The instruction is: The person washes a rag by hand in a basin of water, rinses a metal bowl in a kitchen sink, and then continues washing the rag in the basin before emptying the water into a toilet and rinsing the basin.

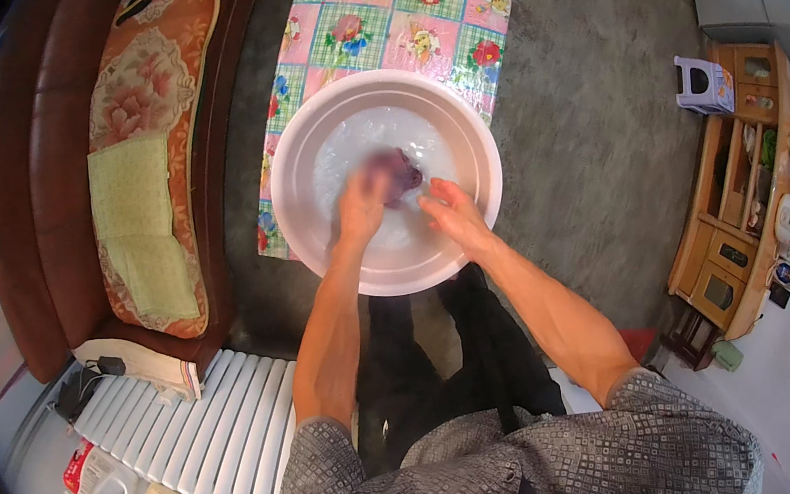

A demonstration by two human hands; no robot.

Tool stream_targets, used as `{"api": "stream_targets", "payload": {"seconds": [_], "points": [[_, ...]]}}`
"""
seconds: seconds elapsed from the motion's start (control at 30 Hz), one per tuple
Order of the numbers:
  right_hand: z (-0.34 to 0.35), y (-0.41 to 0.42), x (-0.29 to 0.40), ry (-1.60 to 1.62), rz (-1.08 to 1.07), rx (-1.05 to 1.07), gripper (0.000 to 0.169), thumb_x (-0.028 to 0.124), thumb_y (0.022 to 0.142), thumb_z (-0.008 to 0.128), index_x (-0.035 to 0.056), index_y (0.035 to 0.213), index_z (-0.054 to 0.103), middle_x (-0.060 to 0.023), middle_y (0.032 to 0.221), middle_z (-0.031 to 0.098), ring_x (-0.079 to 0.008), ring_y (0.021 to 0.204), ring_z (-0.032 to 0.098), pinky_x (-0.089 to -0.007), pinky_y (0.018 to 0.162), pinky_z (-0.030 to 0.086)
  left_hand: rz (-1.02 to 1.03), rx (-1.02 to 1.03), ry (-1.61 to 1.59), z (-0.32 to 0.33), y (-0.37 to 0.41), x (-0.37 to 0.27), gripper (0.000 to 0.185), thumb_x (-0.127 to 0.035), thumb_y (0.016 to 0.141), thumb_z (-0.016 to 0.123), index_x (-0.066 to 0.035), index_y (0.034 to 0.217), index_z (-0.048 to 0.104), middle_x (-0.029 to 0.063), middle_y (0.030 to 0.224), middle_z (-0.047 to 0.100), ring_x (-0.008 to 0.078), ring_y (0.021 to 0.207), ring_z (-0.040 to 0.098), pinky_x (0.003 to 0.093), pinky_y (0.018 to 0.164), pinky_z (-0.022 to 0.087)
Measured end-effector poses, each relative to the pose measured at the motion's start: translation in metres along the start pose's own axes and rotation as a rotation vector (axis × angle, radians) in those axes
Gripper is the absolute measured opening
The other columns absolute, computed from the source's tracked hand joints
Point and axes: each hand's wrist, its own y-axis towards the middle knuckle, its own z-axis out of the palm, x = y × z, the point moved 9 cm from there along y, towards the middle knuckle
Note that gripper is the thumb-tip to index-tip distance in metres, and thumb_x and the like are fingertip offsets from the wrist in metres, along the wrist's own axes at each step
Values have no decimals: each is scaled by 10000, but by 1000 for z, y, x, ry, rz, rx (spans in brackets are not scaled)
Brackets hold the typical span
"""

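Observation:
A pale pink plastic basin (400,283) stands at the near end of a table covered with a flowered, checkered tablecloth (425,27). Cloudy, sudsy water (378,124) fills its bottom. My left hand (361,202) grips a dark purple, wet cloth (404,177) over the water; that area is blurred, so the cloth's exact kind is unclear. To the right of the cloth, my right hand (454,212) hangs inside the basin with its fingers apart and nothing in them. A small gap separates it from the cloth.
On the left runs a brown leather sofa (64,180) with a floral cover and a yellow-green towel (137,230). A white radiator (201,433) and two detergent jugs (105,492) are at lower left. A wooden cabinet (729,223) and a plastic stool (706,86) stand right.

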Motion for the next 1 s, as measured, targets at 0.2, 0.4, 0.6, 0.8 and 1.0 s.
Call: {"api": "stream_targets", "payload": {"seconds": [0.2,0.4,0.6,0.8,1.0], "points": [[49,47,-11,362,259,152,911,510,909,736,-2,1561,359,-178,1520,481,-286,1390,466,-424,1119,391,-131,79,-663,-7,-23,-14,426,-312,1049,565,-51,1386,563,63,1158,652,168,1044,635,340,839,552],[46,62,-13,69,131,-102,785,501,941,701,2,1501,471,-111,1303,627,-209,1158,604,-369,1021,440,-218,234,-1090,-24,-45,-43,459,-188,1062,508,-70,1498,430,88,1285,630,162,1115,654,333,788,593],[83,33,-4,281,176,308,465,468,974,681,69,1212,695,-21,1050,694,-121,931,614,-330,868,486,-165,139,-798,-29,-46,-11,516,-17,974,607,-46,1467,456,90,1226,658,168,1045,679,324,791,592],[73,30,12,335,55,192,366,370,974,714,77,1193,692,-26,1070,692,-142,949,638,-328,850,506,-195,125,-816,-13,-52,-13,382,-57,914,738,9,1267,606,83,1115,700,138,987,674,281,807,557],[59,61,-6,364,47,173,210,212,962,707,75,1118,674,-44,1041,691,-145,935,648,-312,822,521,-486,51,-985,10,-53,50,289,-131,960,719,-49,1219,620,63,1139,689,163,1052,665,317,895,535]]}}
